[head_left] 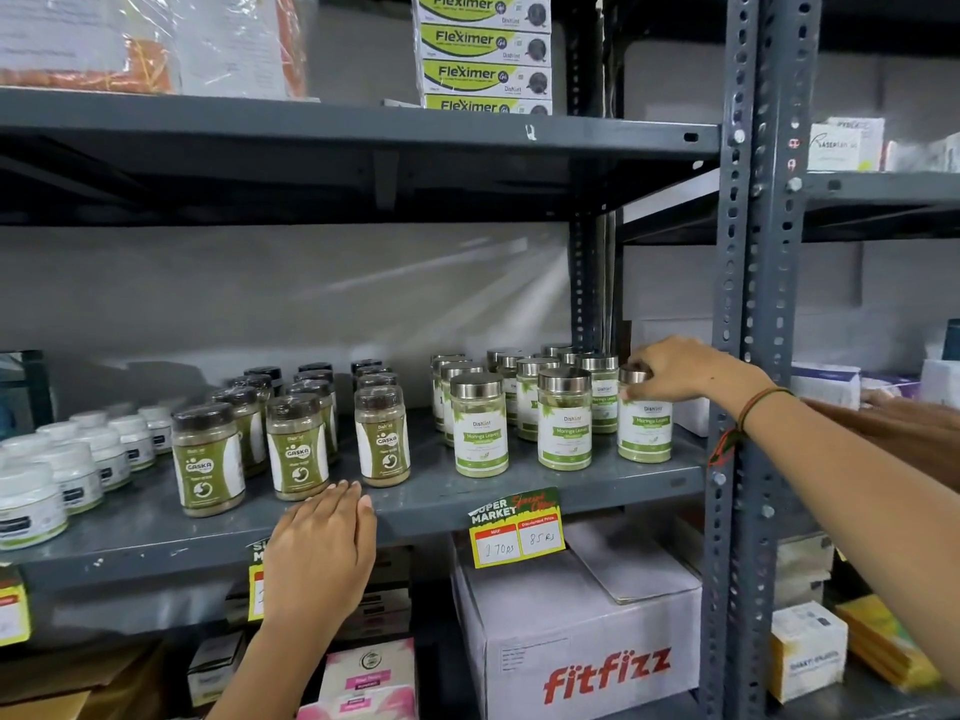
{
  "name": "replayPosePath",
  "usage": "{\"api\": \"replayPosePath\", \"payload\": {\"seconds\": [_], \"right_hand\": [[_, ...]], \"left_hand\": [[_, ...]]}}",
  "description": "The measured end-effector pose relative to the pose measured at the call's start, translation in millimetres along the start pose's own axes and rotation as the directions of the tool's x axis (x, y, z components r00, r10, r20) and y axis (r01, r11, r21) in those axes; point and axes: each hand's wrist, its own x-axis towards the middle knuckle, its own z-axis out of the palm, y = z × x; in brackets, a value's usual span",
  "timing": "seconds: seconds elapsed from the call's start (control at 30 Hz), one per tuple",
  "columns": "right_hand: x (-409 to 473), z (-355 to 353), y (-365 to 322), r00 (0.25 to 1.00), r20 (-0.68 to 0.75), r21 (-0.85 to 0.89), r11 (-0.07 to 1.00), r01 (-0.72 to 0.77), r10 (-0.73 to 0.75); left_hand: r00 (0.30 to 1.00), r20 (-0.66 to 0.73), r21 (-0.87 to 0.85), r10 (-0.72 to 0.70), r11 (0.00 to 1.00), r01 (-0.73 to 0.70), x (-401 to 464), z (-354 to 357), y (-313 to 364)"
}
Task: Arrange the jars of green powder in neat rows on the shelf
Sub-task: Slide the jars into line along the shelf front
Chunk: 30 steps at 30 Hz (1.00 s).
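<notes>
A person's right hand point(675, 368) closes its grip over the steel lid of a jar of green powder point(644, 428) at the right end of the front row on a grey metal shelf point(519, 491), while the left hand point(319, 548) rests flat and open on the shelf's front edge at about seven o'clock from the cluster, holding nothing. The held jar stands upright at three o'clock from its two front-row neighbours point(564, 420), with more steel-lidded jars point(530, 366) packed behind them toward twelve o'clock; the gap between it and the next jar looks a little wider than the gap further left. To finish this step well, the jar likely wants sliding toward nine o'clock until the spacing matches, its base flat on the shelf and its label facing out like the others. A top-only hold can tip a tall jar, so a low, slow push seems safer, and the shelf upright point(727, 407) just beside the wrist leaves little room for the arm. The brown-lidded Gaska jars point(296, 449) and white tubs point(72, 475), off at nine o'clock, are separate stock and stand well apart from the hand. A price tag point(517, 527) hangs from the shelf lip below.
</notes>
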Motion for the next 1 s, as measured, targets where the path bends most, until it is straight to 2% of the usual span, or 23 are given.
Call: {"api": "replayPosePath", "payload": {"seconds": [0.23,0.57,0.7,0.77,0.87,1.0], "right_hand": [[-0.5,0.2,4.9,0.998,-0.014,0.175,0.982,0.064,-0.063],[0.3,5.3,9.0,0.993,-0.110,0.224,0.972,0.072,-0.048],[1.4,5.4,10.0,0.994,-0.097,0.223,0.972,0.077,-0.056],[0.0,1.7,6.0,0.986,-0.149,0.241,0.964,0.110,-0.075],[-2.2,-4.1,-12.2,0.944,-0.286,0.285,0.926,0.250,-0.167],[-1.9,-5.2,-38.4,0.962,-0.097,0.253,0.928,0.274,-0.257]], "left_hand": [[1.000,0.027,0.000,-0.001,1.000,0.001,0.6,2.5,-2.5],[0.999,0.041,0.004,0.001,1.000,-0.001,1.4,1.5,-2.6],[0.999,0.037,0.001,0.001,1.000,-0.001,1.0,1.6,-2.4],[0.999,0.035,0.001,-0.001,1.000,0.001,1.1,1.9,-2.8],[1.000,0.030,-0.002,-0.004,1.000,0.004,1.3,2.3,-3.1],[1.000,0.023,0.002,-0.002,1.000,0.002,0.4,1.7,-2.4]]}}
